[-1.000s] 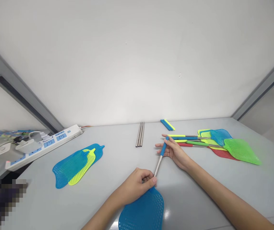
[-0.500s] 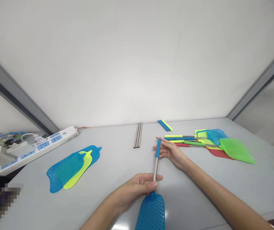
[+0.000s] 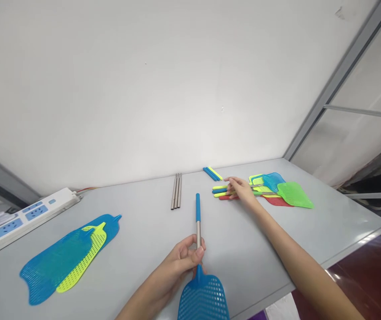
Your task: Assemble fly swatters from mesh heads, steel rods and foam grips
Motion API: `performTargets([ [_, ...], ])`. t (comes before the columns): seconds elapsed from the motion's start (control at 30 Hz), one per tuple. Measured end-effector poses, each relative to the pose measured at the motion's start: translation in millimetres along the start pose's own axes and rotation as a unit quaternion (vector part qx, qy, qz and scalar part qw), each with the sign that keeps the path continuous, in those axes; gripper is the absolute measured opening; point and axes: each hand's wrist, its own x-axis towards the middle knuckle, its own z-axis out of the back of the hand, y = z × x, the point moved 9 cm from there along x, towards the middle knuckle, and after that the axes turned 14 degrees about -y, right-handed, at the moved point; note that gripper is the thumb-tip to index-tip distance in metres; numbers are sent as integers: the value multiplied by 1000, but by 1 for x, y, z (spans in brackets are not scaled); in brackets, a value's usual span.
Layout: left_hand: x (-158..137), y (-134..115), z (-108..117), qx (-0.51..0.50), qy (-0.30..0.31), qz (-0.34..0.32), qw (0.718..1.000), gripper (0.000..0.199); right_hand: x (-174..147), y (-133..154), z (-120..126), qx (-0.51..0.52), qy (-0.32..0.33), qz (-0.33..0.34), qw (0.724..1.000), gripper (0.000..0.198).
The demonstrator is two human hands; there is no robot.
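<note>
My left hand is closed around the metal shaft of a blue fly swatter, just above its mesh head. The swatter's blue grip points away from me, and its head runs off the lower edge of view. Over at the pile of finished-looking fly swatters, my right hand lies across the handles with fingers apart, touching them. Green, blue, yellow and red mesh heads overlap in that pile. Just behind are several loose blue and yellow grips.
Metal rods lie side by side near the wall. Loose blue swatter heads and a yellow head overlap on the left. A white power strip runs along the left side. The table's front edge shows at right.
My right hand has left the blue swatter's grip and moved right onto the piled handles. My left hand still holds the swatter. The view has turned to the right.
</note>
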Motion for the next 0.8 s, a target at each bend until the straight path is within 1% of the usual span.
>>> performTargets([
  [0.03, -1, -2, 1, -8, -3, 2, 1000, 19, 8, 6, 19, 1, -60, 30, 998, 27],
  [0.07, -1, -3, 1, -14, -3, 3, 1000, 17, 13, 10, 36, 1, -113, 45, 993, 27],
  [0.13, -3, -6, 2, -21, 7, 2, 1000, 15, 20, 12, 66, 5, -188, 46, 981, 27],
  [0.2, -3, -9, 4, -23, 12, -8, 1000, 14, 22, 14, 89, -1, -222, 43, 974, 27],
  [0.27, -3, -12, 6, -20, 7, -24, 999, 14, 19, 10, 115, -54, -272, 16, 961, 27],
  [0.3, -2, -13, 8, -18, 2, -31, 999, 15, 18, 9, 125, -70, -278, 5, 958, 27],
  [0.37, 0, -15, 11, -18, -16, -43, 999, 18, 13, 4, 142, -93, -278, -16, 956, 26],
  [0.43, 2, -15, 16, -24, -41, -50, 998, 22, 7, -5, 155, -128, -260, -52, 956, 24],
  [0.5, 4, -15, 21, -32, -68, -53, 996, 24, 2, -17, 165, -169, -237, -94, 952, 25],
  [0.57, 6, -13, 24, -44, -83, -47, 994, 26, -3, -27, 172, -207, -212, -120, 947, 25],
  [0.7, 6, -11, 23, -61, -77, -41, 994, 26, -6, -37, 176, -270, -155, -140, 940, 19],
  [0.8, 5, -11, 21, -49, -76, -40, 995, 26, -6, -36, 172, -337, -108, -129, 926, 18],
])
